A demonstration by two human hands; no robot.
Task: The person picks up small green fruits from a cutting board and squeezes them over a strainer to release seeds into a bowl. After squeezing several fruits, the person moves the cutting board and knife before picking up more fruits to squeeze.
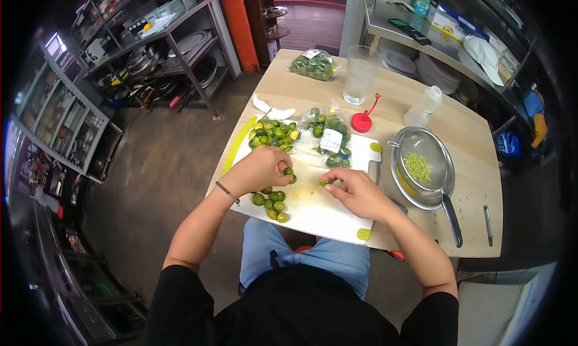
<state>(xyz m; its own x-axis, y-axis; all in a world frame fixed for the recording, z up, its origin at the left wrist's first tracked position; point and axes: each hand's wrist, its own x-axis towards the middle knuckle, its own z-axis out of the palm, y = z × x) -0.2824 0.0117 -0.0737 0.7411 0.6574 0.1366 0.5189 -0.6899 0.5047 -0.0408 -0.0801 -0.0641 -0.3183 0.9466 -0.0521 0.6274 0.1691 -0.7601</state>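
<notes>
My left hand [259,170] is closed over the white cutting board [319,215], its fingers around small green limes [289,172]. To its right, my right hand [358,192] pinches a small green lime piece [326,182] between thumb and fingertips. Squeezed-looking lime halves [272,134] are heaped at the board's upper left. Below my left hand lies a group of small limes [274,202]. An opened-looking plastic bag of limes [330,136] rests at the board's far edge. Part of a dark object [398,206], perhaps a knife handle, shows under my right forearm.
A strainer [418,167] holding pale green seeds sits over a metal bowl [394,171] on the right. Farther back stand a clear pitcher [359,75], a red cap with spout [361,122], a squeeze bottle [423,107] and another lime bag [313,65]. A pen [488,225] lies far right.
</notes>
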